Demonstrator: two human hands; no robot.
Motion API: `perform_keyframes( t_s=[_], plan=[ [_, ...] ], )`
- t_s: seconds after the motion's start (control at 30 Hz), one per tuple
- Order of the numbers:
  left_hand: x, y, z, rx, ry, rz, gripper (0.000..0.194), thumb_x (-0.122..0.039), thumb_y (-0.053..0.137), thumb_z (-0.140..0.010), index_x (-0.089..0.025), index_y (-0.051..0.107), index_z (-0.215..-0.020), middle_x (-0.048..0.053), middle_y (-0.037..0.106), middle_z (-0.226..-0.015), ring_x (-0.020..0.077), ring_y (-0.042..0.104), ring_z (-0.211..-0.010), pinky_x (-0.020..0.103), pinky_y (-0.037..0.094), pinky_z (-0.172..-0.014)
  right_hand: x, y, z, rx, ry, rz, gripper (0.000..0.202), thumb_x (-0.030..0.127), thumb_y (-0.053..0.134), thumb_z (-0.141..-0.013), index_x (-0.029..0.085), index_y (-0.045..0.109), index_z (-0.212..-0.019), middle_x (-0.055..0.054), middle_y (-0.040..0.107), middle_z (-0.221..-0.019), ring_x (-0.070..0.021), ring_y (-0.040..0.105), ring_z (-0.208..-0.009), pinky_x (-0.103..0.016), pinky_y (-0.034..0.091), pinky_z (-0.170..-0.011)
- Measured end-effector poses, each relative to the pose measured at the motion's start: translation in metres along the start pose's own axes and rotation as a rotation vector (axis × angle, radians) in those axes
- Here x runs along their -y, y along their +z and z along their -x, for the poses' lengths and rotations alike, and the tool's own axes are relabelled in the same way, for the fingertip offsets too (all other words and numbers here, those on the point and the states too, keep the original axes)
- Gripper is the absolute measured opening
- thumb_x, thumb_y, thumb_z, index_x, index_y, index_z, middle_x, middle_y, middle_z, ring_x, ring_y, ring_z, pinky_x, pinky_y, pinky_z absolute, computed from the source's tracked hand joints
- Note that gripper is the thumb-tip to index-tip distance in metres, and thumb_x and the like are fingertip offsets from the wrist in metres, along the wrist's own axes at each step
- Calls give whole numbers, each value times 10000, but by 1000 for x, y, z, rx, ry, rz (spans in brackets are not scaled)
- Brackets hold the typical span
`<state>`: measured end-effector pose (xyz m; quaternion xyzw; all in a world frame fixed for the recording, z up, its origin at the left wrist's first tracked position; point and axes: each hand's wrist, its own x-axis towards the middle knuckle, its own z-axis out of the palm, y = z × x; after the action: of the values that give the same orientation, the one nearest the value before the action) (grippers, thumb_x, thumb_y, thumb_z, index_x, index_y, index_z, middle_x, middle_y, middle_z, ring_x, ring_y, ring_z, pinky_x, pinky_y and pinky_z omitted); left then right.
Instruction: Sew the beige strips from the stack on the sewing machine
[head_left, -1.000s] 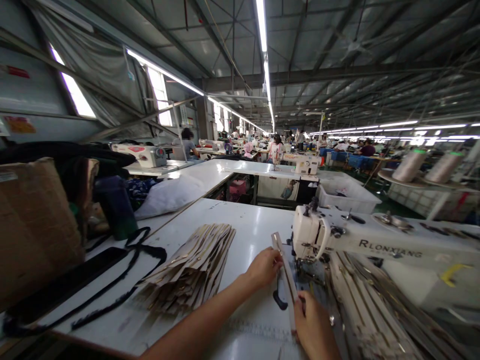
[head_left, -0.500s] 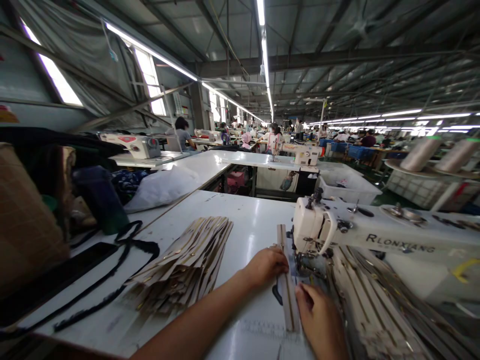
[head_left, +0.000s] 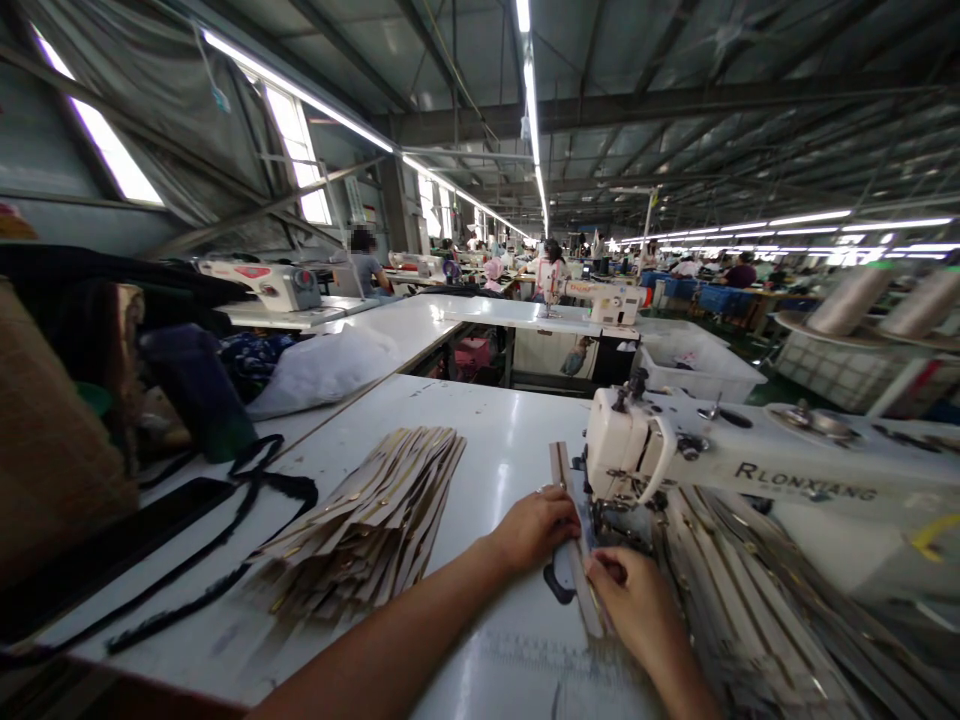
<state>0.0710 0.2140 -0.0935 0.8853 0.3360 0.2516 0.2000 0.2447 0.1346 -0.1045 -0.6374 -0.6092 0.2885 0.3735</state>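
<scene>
A beige zipper (head_left: 559, 465) with a brass-coloured line of teeth lies lengthwise beside the needle area of a white sewing machine (head_left: 697, 455). My left hand (head_left: 534, 530), a ring on one finger, has its bent fingers closed on the middle of the zipper. Lower down, my right hand (head_left: 637, 600) pinches the zipper's right edge between thumb and forefinger. The lower end of the strip rests on the table near printed ruler marks. My fingertips partly cover the zipper.
A stack of zippers (head_left: 382, 505) lies to the left, and more zippers (head_left: 739, 590) spread right of the machine. Black straps (head_left: 225, 560), a white plastic bag (head_left: 322, 375) and a dark bottle (head_left: 196, 390) occupy the left side. A white bin (head_left: 701, 375) stands behind the machine.
The zipper's lower end has swung right and up, tilting the strip a little more. My right hand has moved slightly up and left along it; my left hand stays on the strip.
</scene>
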Motion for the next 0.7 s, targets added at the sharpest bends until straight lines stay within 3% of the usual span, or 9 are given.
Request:
perform_keyframes(
  t_s=[0.13, 0.3, 0.47, 0.7],
  plan=[
    [-1, 0, 0, 2, -16, 4, 97, -222, 601, -900, -182, 685, -925, 46, 633, -966, 188, 579, -955, 270, 448, -867, 3, 5, 4, -67, -22, 102, 274, 268, 495, -800, 157, 741, -847, -102, 745, -811, -219, 698, -733, -285, 501, -692],
    [-1, 0, 1, -6, -7, 14, 99, -239, 605, -902, -185, 683, -931, 47, 633, -980, 192, 572, -978, 266, 444, -877, -5, 8, 6, -134, 20, 76, 372, 305, 509, -769, 103, 731, -988, -104, 739, -799, -206, 688, -659, -279, 511, -654],
    [0, 1, 1, 5, -17, 26, 112, -257, 609, -901, -181, 686, -928, 49, 632, -974, 192, 581, -957, 271, 454, -864, -6, 4, 4, -93, -8, 93, 381, 297, 484, -770, 100, 743, -967, -108, 743, -810, -208, 695, -678, -279, 522, -672],
    [1, 1, 3, 2, 2, 26, 145, -239, 567, -923, -204, 667, -1022, 49, 626, -1018, 197, 579, -995, 284, 456, -890, -10, 6, 7, -50, -141, 292, 354, 219, 429, -866, 136, 744, -1004, -118, 741, -970, -238, 711, -868, -306, 516, -794]
  ],
)
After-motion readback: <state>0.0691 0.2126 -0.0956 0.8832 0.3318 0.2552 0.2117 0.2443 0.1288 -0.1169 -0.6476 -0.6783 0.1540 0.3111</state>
